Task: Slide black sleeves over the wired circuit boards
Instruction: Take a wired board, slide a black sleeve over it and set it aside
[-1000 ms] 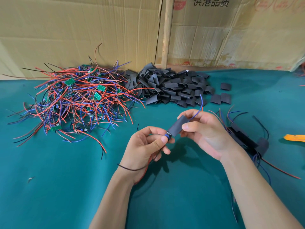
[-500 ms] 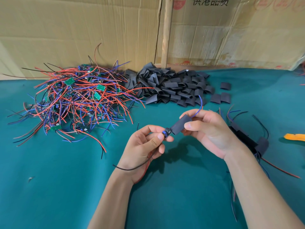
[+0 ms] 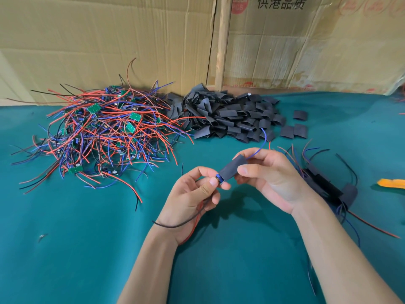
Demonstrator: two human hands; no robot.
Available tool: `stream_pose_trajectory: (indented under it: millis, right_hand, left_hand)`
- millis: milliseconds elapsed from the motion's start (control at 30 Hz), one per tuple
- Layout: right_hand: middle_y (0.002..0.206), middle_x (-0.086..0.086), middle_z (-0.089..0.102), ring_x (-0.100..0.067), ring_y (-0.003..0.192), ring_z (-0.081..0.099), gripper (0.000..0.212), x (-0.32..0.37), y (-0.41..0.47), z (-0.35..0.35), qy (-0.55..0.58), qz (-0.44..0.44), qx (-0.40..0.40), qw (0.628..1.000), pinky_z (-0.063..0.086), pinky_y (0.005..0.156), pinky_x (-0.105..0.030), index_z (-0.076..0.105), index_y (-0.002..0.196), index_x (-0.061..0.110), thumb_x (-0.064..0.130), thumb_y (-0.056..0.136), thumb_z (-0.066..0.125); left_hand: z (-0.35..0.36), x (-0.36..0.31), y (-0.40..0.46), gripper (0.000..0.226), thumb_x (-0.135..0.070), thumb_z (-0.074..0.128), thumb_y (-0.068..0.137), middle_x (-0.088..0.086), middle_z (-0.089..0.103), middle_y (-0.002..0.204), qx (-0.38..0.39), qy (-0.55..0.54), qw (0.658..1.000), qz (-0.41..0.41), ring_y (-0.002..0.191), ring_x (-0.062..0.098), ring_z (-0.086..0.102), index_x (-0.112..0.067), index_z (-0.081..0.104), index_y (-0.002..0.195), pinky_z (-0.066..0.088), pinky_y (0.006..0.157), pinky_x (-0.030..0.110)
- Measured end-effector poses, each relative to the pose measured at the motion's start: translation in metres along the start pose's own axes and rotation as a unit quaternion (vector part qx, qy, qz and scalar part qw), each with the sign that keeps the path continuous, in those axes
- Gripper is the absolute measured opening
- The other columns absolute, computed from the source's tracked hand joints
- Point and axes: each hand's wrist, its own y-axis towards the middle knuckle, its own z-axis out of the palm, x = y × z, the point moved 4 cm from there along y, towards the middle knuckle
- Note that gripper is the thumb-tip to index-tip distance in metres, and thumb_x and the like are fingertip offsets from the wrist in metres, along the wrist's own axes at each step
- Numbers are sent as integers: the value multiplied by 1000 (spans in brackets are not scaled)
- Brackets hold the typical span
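A black sleeve [image 3: 231, 166] covers most of a wired circuit board, whose blue end [image 3: 219, 179] still sticks out at the lower left. My left hand [image 3: 192, 196] pinches that exposed end between thumb and fingers, and black and red wires trail down over its wrist. My right hand [image 3: 270, 176] pinches the sleeve's upper part, where a blue wire [image 3: 262, 143] comes out and curves upward. The pair is held above the green cloth, in front of the piles.
A tangle of red, blue and black wired boards [image 3: 105, 137] lies at back left, a heap of black sleeves [image 3: 230, 117] behind centre. Sleeved boards [image 3: 328, 187] lie right of my right hand. An orange object [image 3: 392, 183] sits at far right. Cardboard [image 3: 109, 40] walls the back.
The sleeve has slid a little further down the board toward my left fingers. Both hands have stayed close together and shifted slightly.
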Motion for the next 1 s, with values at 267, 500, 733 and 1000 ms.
stream_pose_trajectory:
  millis: [267, 500, 733, 1000]
  right_hand:
    - [89, -14, 70, -25, 76, 64, 20, -4, -1, 8, -16, 14, 37, 999, 55, 72, -29, 73, 94, 6, 1, 75, 73]
    - [97, -23, 71, -33, 78, 66, 32, -7, 1, 11, -8, 26, 31, 999, 56, 76, -36, 71, 111, 1, 5, 79, 71]
    - [92, -11, 76, -20, 82, 70, 31, -1, -1, 2, -47, 30, -72, 996, 57, 70, -26, 76, 100, 6, 10, 70, 81]
    - [75, -9, 68, -22, 66, 61, 30, 57, -21, -54, -120, 34, -176, 976, 52, 64, -30, 75, 88, 10, -9, 85, 53]
  left_hand:
    - [1, 1, 0, 15, -15, 66, 87, 9, 67, 70, -29, 13, 999, -10, 50, 14, 50, -13, 53, 95, 42, 50, 18]
    - [4, 1, 1, 19, -8, 70, 85, 15, 69, 75, -70, 19, 997, 29, 52, 17, 57, -7, 55, 97, 40, 49, 19]
    - [3, 0, 1, 20, -6, 61, 83, 14, 74, 96, -71, 22, 997, 9, 76, 24, 73, -10, 71, 100, 54, 62, 23]
    - [4, -3, -1, 24, -13, 61, 87, 23, 73, 110, -54, -10, 998, 10, 102, 31, 73, -4, 68, 108, 59, 75, 32]
